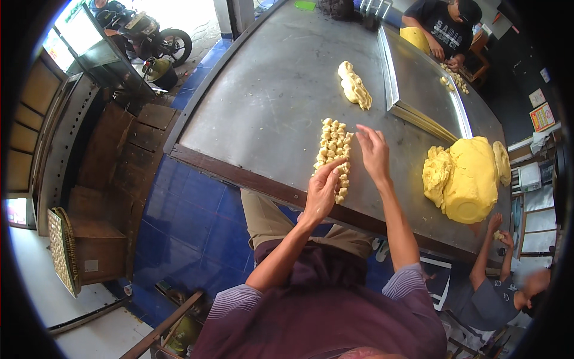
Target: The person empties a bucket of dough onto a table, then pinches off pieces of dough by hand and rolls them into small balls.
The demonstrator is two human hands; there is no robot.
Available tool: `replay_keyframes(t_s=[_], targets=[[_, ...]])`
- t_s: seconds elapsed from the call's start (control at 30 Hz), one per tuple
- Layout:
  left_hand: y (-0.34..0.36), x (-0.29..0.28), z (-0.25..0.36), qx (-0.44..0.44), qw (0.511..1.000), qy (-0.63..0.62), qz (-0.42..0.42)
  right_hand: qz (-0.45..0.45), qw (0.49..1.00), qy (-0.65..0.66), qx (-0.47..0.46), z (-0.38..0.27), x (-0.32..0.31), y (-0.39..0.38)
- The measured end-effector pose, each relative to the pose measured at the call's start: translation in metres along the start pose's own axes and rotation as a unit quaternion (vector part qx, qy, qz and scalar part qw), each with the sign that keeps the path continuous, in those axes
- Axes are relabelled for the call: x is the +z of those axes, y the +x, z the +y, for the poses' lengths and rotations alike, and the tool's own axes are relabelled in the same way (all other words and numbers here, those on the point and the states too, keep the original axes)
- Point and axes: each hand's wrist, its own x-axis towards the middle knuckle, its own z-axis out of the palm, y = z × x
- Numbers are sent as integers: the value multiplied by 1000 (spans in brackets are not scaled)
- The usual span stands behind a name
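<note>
Rows of small pale-yellow dough pieces (332, 143) lie packed in a narrow block on the metal table, close to its front edge. At the near left part of this block is my left hand (321, 194), its index finger and thumb stretched out over the pieces; its other fingers are partly hidden. My right hand (373, 151) hovers just right of the block with its fingers apart and nothing visible in them. Beyond the block lies a longish lump of dough (354, 87), twisted and uneven.
A large yellow dough mass (469, 179) sits at the table's right. Stacked metal trays (418, 78) stand behind it. Across the table a person (442, 30) handles dough pieces; another person (493, 293) at the lower right holds a small piece. Wooden boxes (98, 239) stand at left.
</note>
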Motion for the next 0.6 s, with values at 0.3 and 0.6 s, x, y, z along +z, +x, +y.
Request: replay_keyframes(t_s=[0.3, 0.6], targets=[[14, 21, -20, -25, 994, 103, -22, -152, 987, 33, -35, -70, -52, -46], [3, 22, -6, 32, 995, 93, -33, -79, 990, 9, 118, 3, 5, 15]])
